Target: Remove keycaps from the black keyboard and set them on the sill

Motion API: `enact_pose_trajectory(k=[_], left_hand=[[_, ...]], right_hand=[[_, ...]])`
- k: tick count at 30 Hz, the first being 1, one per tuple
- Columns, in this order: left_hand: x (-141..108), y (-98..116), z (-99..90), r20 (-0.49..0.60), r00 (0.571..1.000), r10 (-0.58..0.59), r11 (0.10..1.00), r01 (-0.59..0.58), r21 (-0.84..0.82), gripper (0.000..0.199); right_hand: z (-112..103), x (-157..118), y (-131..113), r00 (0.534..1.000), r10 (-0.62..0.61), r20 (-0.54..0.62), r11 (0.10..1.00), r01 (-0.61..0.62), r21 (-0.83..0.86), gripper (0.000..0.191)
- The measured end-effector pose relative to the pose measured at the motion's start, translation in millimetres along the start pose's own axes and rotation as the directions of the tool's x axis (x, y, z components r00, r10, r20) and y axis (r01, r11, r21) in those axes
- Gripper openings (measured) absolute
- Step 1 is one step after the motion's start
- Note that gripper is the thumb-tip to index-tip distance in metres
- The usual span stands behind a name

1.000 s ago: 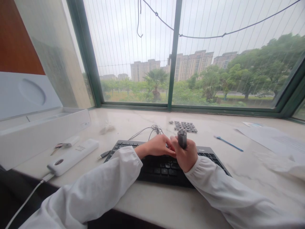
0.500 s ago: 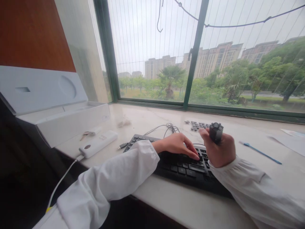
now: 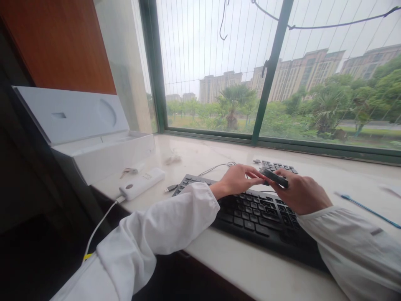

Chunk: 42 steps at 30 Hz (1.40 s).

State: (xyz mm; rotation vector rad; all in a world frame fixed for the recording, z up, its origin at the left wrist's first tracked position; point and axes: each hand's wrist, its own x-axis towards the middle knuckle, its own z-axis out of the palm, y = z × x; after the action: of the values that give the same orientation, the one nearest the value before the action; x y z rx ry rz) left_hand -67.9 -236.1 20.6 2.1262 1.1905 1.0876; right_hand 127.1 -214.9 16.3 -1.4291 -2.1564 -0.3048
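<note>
Above the black keyboard (image 3: 249, 225) on the pale counter (image 3: 219, 259), the left hand (image 3: 238, 179) reached inward, fingertips nearly together, any pinched thing indistinct; opposite, the right hand (image 3: 305, 194) angled inward, fingers closed around a tilted dark tool (image 3: 274, 177).

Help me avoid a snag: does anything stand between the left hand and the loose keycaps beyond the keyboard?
Yes: in this view, the dark tool in the right hand lies between the left hand and the loose keycaps. The cable lies beyond the left hand, left of the keycaps. The tool's height can't be judged here.
</note>
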Motion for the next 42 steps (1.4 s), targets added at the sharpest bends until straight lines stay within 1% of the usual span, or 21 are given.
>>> enact_pose_trajectory(k=[2,5,7,9,12,14,17,20,23,25,26,28,29,31,33,36,38,42], left_hand=[[1,0,-1.5,-0.032,0.999,0.014,1.0,-0.014,0.014,0.031],[2,0,-3.6,-0.081,0.997,0.009,0.998,-0.005,0.058,0.029],[1,0,-4.3,-0.092,0.996,0.018,0.996,-0.01,0.088,0.027],[0,0,-4.0,-0.093,0.994,0.057,0.993,-0.047,0.107,0.024],[-3,1,-2.5,-0.115,0.983,0.141,0.981,-0.123,0.152,0.022],[-4,2,-1.6,-0.134,0.972,0.191,0.963,-0.159,0.219,0.021],[-6,3,-1.0,-0.14,0.955,0.263,0.927,-0.21,0.311,0.017],[-7,5,-0.9,-0.131,0.946,0.298,0.905,-0.236,0.355,0.019],[-7,6,-1.4,-0.122,0.948,0.294,0.896,-0.229,0.381,0.018],[-8,7,-2.1,-0.123,0.951,0.284,0.892,-0.215,0.398,0.017],[-8,7,-2.5,-0.123,0.952,0.28,0.89,-0.209,0.405,0.016],[-8,6,-3.6,-0.122,0.955,0.27,0.885,-0.196,0.423,0.016],[-7,6,-4.2,-0.122,0.957,0.264,0.881,-0.189,0.433,0.015],[-7,5,-5.6,-0.122,0.96,0.253,0.874,-0.172,0.455,0.015],[-7,4,-7.2,-0.123,0.961,0.246,0.862,-0.159,0.482,0.016],[-8,4,-9.5,-0.124,0.966,0.225,0.84,-0.128,0.527,0.017],[-8,4,-10.8,-0.122,0.972,0.199,0.825,-0.099,0.556,0.018],[-6,2,-14.0,-0.151,0.974,0.17,0.795,-0.045,0.605,0.019]], right_hand=[[2,2,2,0.999,-0.041,-0.021,0.996,0.042,0.079,0.036],[6,5,3,0.995,-0.097,-0.025,0.961,0.1,0.256,0.04],[8,8,4,0.996,-0.088,0.005,0.931,0.08,0.356,0.042],[9,10,4,0.998,-0.056,0.041,0.908,0.034,0.417,0.042],[7,11,4,0.995,-0.024,0.097,0.887,-0.024,0.461,0.043],[4,11,3,0.988,-0.043,0.146,0.875,-0.034,0.484,0.042],[1,10,0,0.985,-0.029,0.168,0.859,-0.061,0.508,0.042],[-3,11,-2,0.98,-0.019,0.199,0.852,-0.089,0.517,0.041],[-6,11,-3,0.975,-0.036,0.217,0.852,-0.084,0.518,0.038],[-8,12,-1,0.973,-0.03,0.228,0.875,-0.085,0.477,0.036],[-10,12,2,0.974,-0.015,0.226,0.904,-0.084,0.419,0.036],[-12,13,9,0.976,0.045,0.213,0.97,-0.094,0.225,0.034],[-13,13,14,0.973,0.088,0.213,0.987,-0.114,0.113,0.032],[-14,14,25,0.954,0.18,0.239,0.983,-0.168,-0.071,0.032],[-14,15,36,0.92,0.26,0.294,0.961,-0.216,-0.172,0.034],[-13,16,48,0.873,0.333,0.356,0.935,-0.257,-0.244,0.035],[-13,16,52,0.856,0.356,0.375,0.927,-0.273,-0.257,0.034],[-14,16,54,0.864,0.353,0.36,0.929,-0.278,-0.244,0.029]])
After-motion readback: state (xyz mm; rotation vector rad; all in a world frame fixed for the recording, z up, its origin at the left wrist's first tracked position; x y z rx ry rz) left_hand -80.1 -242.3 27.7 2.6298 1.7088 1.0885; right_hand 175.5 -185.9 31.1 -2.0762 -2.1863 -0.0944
